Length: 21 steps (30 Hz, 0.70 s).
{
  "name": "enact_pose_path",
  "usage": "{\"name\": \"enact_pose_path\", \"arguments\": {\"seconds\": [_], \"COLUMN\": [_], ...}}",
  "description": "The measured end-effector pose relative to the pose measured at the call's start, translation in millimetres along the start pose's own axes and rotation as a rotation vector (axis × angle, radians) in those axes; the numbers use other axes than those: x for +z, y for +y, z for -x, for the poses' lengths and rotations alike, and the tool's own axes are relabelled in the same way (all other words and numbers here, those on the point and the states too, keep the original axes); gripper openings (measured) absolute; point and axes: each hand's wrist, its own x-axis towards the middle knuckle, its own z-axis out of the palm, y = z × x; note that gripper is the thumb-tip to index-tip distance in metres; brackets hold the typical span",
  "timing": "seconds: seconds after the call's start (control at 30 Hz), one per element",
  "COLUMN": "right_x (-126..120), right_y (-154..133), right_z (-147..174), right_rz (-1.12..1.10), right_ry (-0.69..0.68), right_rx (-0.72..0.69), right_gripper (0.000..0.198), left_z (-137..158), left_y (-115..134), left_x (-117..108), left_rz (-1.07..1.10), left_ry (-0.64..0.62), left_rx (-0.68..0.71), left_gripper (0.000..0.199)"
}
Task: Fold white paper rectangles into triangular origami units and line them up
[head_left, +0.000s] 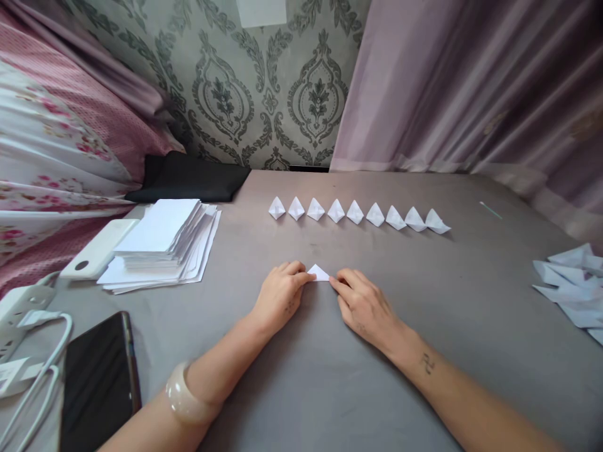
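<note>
A small folded piece of white paper [320,273], shaped like a triangle with its point away from me, lies on the grey table between my hands. My left hand [282,292] pinches its left corner between thumb and fingers. At the right corner, my right hand [362,304] grips the paper with thumb and forefinger, the other fingers curled in. Beyond them stands a row of several folded white paper shapes [336,211], each with a pointed top. The undersides of both hands are hidden.
A stack of white paper sheets [157,226] sits at the left beside a white power bank [97,251]. Nearer are a black phone [98,383] and a power strip [19,307] with cables. More folded paper [572,282] lies at the right edge. Black cloth [188,176] rests at the back left.
</note>
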Motion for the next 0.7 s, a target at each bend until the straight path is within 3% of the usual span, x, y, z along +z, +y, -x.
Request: {"name": "enact_pose_path", "arguments": {"seconds": [0.23,0.33,0.43,0.7], "right_x": [-2,1,4,3], "right_y": [-6,-13,-21,-27], "right_z": [-5,-6,-8,-8], "right_rz": [-0.028,-0.105,-0.120,-0.035], "right_ry": [-0.051,-0.008,-0.052,-0.116], "right_rx": [0.069,0.023,-0.005,-0.012], "right_gripper": [0.033,0.045,0.050,0.046], "left_z": [9,10,10,15], "left_y": [11,15,16,24], "left_x": [-9,-10,-12,-22], "left_rz": [-0.264,-0.297,-0.305,-0.329], "left_ry": [-0.159,-0.179,-0.188,-0.275], "left_rx": [0.084,0.072,0.066,0.032], "left_gripper": [0.052,0.053,0.054,0.038]}}
